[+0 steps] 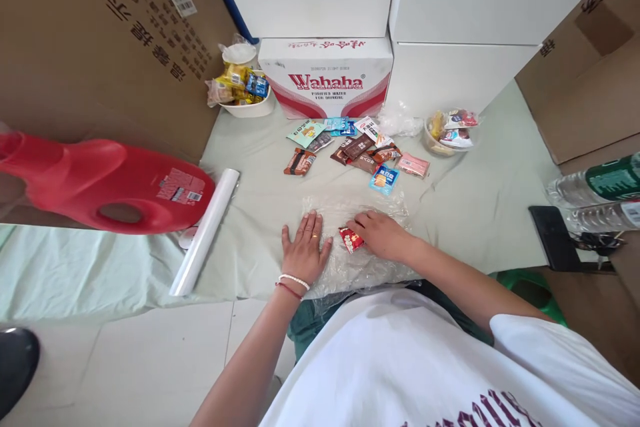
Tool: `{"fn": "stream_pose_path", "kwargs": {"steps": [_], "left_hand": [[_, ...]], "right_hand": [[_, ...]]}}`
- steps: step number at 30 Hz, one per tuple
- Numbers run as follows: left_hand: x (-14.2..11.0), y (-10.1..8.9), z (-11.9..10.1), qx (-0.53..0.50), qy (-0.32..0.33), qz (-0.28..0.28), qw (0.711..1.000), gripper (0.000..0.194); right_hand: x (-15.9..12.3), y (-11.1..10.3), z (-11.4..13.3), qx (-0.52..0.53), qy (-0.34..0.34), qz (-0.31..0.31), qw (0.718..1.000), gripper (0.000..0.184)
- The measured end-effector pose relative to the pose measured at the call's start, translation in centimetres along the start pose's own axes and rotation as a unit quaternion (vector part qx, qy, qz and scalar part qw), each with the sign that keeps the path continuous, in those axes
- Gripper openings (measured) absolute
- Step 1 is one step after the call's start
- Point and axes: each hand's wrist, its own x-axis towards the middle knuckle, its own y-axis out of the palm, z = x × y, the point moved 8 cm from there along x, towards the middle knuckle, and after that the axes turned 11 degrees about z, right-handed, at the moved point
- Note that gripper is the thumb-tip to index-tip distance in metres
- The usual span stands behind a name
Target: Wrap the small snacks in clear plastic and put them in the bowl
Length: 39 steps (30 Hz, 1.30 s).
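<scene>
My left hand (305, 250) lies flat, fingers spread, on a sheet of clear plastic wrap (360, 260) spread over the pale green cloth (260, 167). My right hand (380, 233) rests on the same sheet with its fingers curled on a small red snack packet (351, 239). Beyond the sheet lie several loose snack packets (360, 147), brown, blue, pink and green.
A roll of clear wrap (205, 233) lies left of my hands, beside a red jug (100, 183) on its side. Two bowls of snacks (245, 90) (450, 133) flank a Wahaha carton (325, 77). Cardboard boxes stand left and right; water bottles (595, 183) and a black phone (553, 237) lie right.
</scene>
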Motion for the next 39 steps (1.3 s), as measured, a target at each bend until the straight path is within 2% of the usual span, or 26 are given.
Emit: {"fn": "stream_pose_path", "kwargs": {"steps": [2,5,8,10,12,15,17,21,27,30,33,36,39], "left_hand": [[0.0,0.1,-0.1,-0.006,-0.012,0.0,1.0,0.066],[0.0,0.3,-0.3,-0.013,-0.027,0.006,1.0,0.066],[0.0,0.3,-0.6,-0.021,-0.025,0.013,0.999,0.067],[-0.1,0.3,-0.5,-0.025,-0.023,0.012,0.999,0.068],[-0.1,0.3,-0.5,-0.027,-0.023,0.011,0.999,0.068],[-0.2,0.4,-0.4,-0.026,-0.026,0.01,0.999,0.068],[-0.2,0.4,-0.4,-0.024,-0.028,0.01,0.999,0.068],[-0.2,0.3,-0.5,-0.023,-0.026,0.007,0.999,0.067],[-0.1,0.0,-0.2,-0.033,-0.024,0.005,0.999,0.067],[-0.5,-0.5,0.6,-0.069,-0.019,-0.001,0.997,0.068],[-1.9,-1.7,1.5,-0.113,0.004,-0.035,0.993,0.061],[-3.9,-2.1,1.4,-0.12,0.086,-0.025,0.989,0.056],[-5.7,-1.2,1.1,-0.118,0.162,0.048,0.979,0.068]], "right_hand": [[-0.6,0.5,-0.9,0.014,0.012,0.001,1.0,0.044],[-2.5,0.9,-3.3,0.067,0.051,-0.006,0.996,0.052],[-4.1,0.0,-4.9,0.121,0.082,-0.038,0.989,0.058],[-4.1,-0.9,-4.5,0.135,0.075,-0.059,0.986,0.059],[-3.3,-1.4,-3.0,0.124,0.061,-0.061,0.989,0.059],[-1.4,-0.6,-0.4,0.075,0.059,-0.025,0.995,0.056],[-0.5,0.2,0.6,0.049,0.068,-0.005,0.996,0.061],[-0.4,0.3,1.1,0.035,0.074,-0.029,0.996,0.078],[-0.8,1.0,1.1,0.04,0.053,-0.037,0.997,0.07],[-2.7,1.2,-0.1,0.098,0.033,-0.094,0.99,0.066],[-6.6,1.8,-1.6,0.149,-0.02,-0.136,0.979,0.054],[-10.4,4.0,-2.1,0.157,-0.099,-0.085,0.979,0.05],[-12.6,6.6,-2.8,0.147,-0.103,-0.041,0.983,0.045]]}}
